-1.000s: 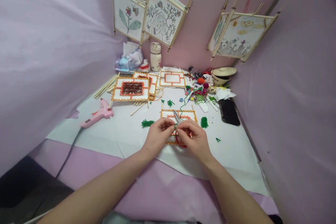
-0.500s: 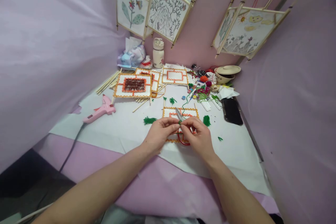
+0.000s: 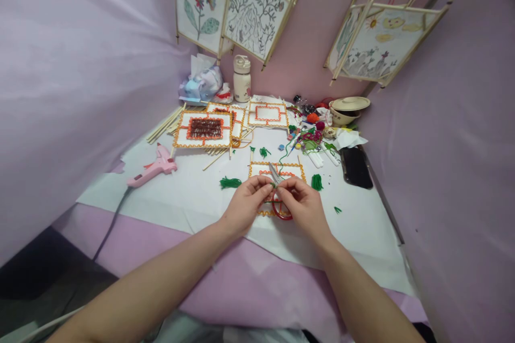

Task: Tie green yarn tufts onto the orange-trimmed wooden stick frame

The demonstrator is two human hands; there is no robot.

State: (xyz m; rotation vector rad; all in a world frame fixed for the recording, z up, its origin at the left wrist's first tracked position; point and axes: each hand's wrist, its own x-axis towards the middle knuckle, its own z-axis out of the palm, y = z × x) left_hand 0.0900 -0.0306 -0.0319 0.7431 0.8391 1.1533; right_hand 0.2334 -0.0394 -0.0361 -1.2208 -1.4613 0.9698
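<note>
My left hand (image 3: 250, 201) and my right hand (image 3: 304, 204) meet over the near middle of the table, fingertips pinched on green yarn (image 3: 274, 185). The yarn is mostly hidden by the fingers. Beneath the hands lie red-handled scissors (image 3: 282, 216), blades pointing away. They rest on a stick frame (image 3: 295, 164) edged with orange and yellow yarn loops. A strand of green yarn (image 3: 286, 153) runs from the frame back to the pile. One green yarn bundle (image 3: 230, 183) lies left of the hands, another green bundle (image 3: 317, 182) to the right.
A pink glue gun (image 3: 155, 166) with a cord lies at left. Behind are decorated frames (image 3: 181, 142), a bottle (image 3: 242, 80), a tissue pack (image 3: 201, 86) and a lidded bowl (image 3: 346, 115). A phone (image 3: 356, 168) lies at right. Picture lanterns (image 3: 255, 16) hang above.
The fingertips have drawn slightly apart, with the green yarn still between them. The view has shifted slightly; the objects on the table have kept their places.
</note>
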